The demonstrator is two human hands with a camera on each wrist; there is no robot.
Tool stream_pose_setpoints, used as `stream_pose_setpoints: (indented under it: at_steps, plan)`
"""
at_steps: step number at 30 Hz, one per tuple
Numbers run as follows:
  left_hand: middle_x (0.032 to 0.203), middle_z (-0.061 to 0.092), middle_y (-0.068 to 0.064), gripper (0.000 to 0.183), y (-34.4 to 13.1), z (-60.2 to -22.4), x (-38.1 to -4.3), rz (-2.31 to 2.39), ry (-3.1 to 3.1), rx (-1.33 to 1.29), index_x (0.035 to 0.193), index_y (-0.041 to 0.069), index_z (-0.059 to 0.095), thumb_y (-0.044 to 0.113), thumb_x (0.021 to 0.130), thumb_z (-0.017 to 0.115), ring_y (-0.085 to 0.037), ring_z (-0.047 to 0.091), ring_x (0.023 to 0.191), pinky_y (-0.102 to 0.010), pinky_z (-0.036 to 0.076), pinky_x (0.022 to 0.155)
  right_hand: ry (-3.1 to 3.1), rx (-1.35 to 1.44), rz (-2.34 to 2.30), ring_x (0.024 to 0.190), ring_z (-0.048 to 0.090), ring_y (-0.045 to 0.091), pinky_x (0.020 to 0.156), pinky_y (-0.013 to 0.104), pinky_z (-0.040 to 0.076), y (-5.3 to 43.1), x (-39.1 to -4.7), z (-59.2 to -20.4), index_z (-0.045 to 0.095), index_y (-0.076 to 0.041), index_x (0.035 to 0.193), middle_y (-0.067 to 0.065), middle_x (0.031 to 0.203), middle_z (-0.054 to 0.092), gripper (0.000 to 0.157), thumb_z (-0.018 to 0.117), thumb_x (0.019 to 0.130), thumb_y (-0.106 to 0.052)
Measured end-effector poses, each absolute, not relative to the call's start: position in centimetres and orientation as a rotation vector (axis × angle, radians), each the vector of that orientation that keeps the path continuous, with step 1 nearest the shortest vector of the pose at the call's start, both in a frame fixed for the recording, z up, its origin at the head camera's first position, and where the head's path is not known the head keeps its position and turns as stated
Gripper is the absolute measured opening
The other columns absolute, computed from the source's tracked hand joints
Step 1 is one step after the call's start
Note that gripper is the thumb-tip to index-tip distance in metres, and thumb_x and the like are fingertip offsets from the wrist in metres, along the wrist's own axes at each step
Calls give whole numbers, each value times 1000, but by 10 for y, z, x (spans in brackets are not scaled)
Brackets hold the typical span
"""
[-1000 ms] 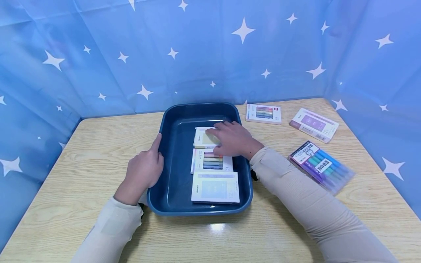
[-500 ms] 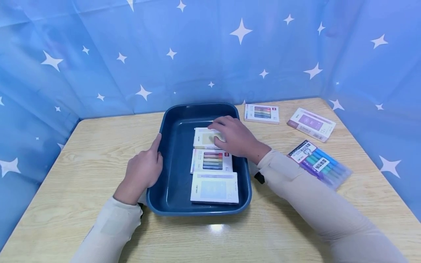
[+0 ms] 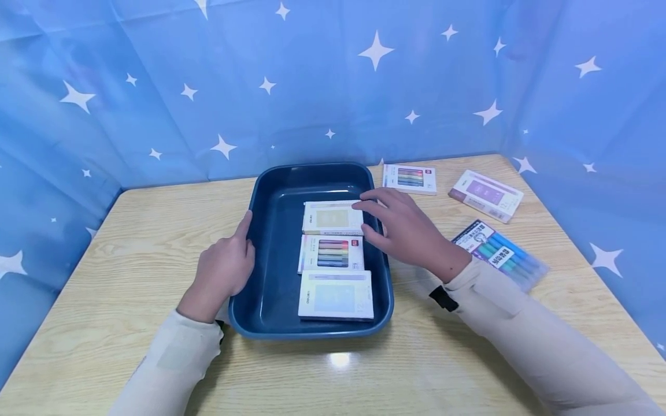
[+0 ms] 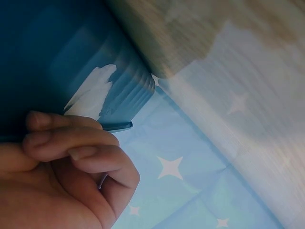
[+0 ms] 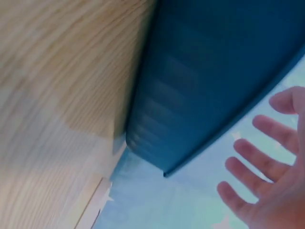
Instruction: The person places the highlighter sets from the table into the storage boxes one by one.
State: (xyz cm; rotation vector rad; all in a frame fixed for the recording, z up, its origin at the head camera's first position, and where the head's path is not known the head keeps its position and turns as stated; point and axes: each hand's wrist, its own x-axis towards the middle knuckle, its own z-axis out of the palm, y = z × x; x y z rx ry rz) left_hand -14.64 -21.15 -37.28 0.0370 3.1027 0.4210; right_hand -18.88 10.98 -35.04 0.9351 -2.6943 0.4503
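In the head view a dark blue plastic tray (image 3: 276,334) holds three flat white boxes in a column on its right side. The far box (image 3: 331,218) has a yellowish panel, the middle pen box (image 3: 333,253) shows coloured pens through a window, and the near box (image 3: 335,297) has a pale blue panel. My left hand (image 3: 221,274) holds the tray's left rim, index finger stretched along it and the other fingers (image 4: 100,157) curled against the outer wall. Above the right rim my right hand (image 3: 411,231) hovers with fingers spread, holding nothing.
Right of the tray, on the wooden table (image 3: 156,231), lie a windowed pen box (image 3: 409,178), a white box with a purple panel (image 3: 486,195) and a clear pack of coloured pens (image 3: 502,254). A blue star-patterned curtain (image 3: 312,86) rises behind.
My right hand has lifted off the far box and moved right, over the tray's rim, uncovering the box. The left hand stays on the left rim.
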Motion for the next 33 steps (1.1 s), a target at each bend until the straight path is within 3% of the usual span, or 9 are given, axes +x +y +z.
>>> stream_pose_setpoints:
  at_steps: [33]
  plan:
    - [48,44,-4,58,-211,-372,-146,424,3079,42,150,19,8,25,97,31,-18,42,37,-28,33,37,-2778,779,324,122,44,32,98,56,33,182,-167,-363,56,-18,125,11,132,49,43,60,86,-33]
